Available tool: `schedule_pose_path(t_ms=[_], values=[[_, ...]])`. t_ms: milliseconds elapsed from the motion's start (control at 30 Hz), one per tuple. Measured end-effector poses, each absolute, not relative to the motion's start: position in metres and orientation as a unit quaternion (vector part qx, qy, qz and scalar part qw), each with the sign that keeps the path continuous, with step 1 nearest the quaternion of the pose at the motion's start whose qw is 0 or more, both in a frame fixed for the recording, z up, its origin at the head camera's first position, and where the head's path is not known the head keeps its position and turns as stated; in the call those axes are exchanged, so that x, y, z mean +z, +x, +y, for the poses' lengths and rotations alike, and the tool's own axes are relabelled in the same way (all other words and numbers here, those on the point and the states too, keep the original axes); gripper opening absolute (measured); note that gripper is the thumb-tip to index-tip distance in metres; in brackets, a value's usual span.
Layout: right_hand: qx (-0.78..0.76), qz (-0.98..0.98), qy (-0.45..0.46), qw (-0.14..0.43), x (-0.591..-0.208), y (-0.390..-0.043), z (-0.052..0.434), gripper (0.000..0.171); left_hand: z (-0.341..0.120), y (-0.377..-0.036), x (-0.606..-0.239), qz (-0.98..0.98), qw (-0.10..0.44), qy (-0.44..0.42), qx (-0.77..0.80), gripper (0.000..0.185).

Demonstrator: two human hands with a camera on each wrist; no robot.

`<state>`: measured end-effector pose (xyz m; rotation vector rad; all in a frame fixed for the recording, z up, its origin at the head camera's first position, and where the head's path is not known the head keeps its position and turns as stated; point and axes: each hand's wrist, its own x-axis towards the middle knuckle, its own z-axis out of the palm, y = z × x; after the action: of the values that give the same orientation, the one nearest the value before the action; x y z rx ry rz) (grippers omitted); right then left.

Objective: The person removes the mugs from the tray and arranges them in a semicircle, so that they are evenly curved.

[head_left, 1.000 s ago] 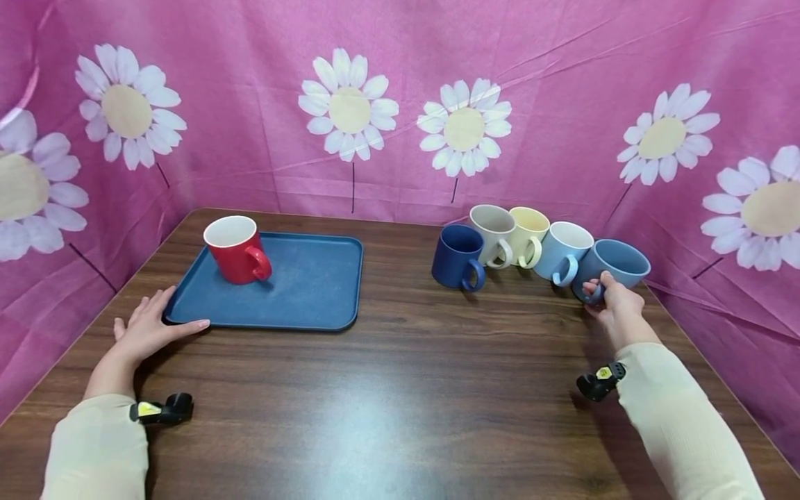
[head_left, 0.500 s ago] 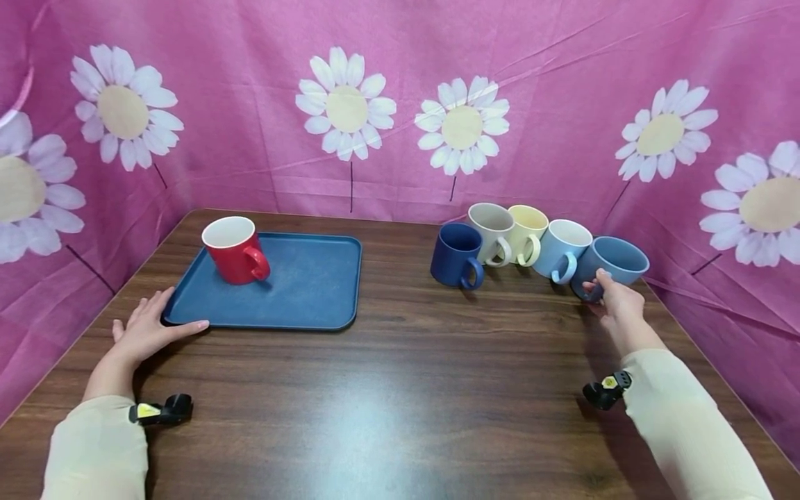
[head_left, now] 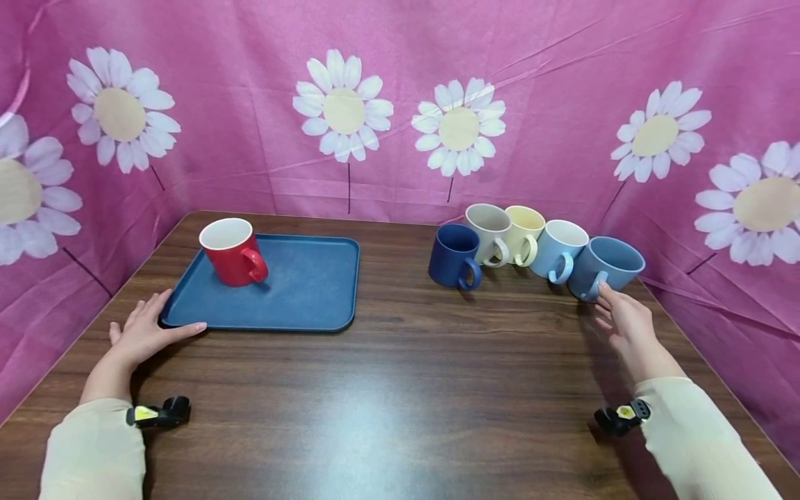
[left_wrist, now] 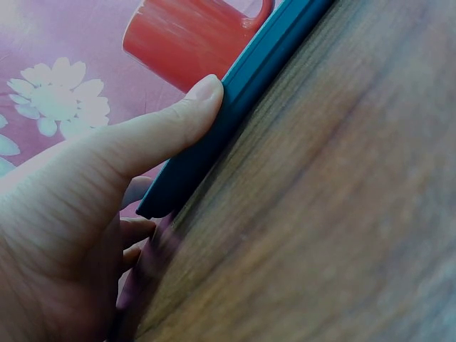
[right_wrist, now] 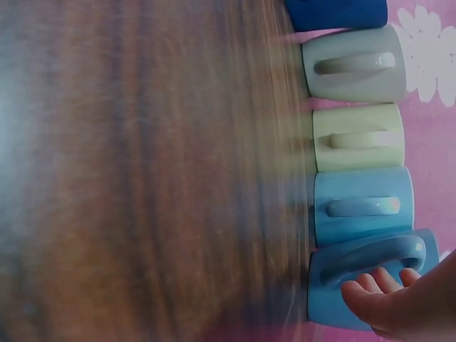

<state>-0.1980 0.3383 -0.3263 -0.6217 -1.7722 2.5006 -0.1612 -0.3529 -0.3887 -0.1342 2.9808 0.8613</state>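
Six mugs: one red mug (head_left: 232, 251) on the tray (head_left: 300, 292), five on the bench (head_left: 400, 375). Left hand (head_left: 145, 332) flat against the tray; right hand (head_left: 625, 319), fingers released, beside the endmost mug (head_left: 605, 267).

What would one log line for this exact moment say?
left hand: rests against blue tray edge | right hand: open, fingertips at slate-blue mug handle | red mug: upright on tray

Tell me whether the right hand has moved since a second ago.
Yes. The right hand has let go of the handle of the blue mug and drawn back toward the person; fingertips remain near it.
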Motion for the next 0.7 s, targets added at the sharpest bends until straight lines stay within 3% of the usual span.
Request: schedule_pose_path(t_ms=[167, 700], values=[[0.825, -0.538, -0.174, -0.013, -0.327, -0.186, 0.338, 0.007, -0.352, -0.161, -0.388, 0.959, 0.019, -0.043, 0.278, 0.095], [0.870, -0.493, -0.017, -0.016, -0.318, -0.151, 0.311, 0.018, -0.352, -0.160, -0.387, 0.959, 0.022, -0.042, 0.278, 0.095]])
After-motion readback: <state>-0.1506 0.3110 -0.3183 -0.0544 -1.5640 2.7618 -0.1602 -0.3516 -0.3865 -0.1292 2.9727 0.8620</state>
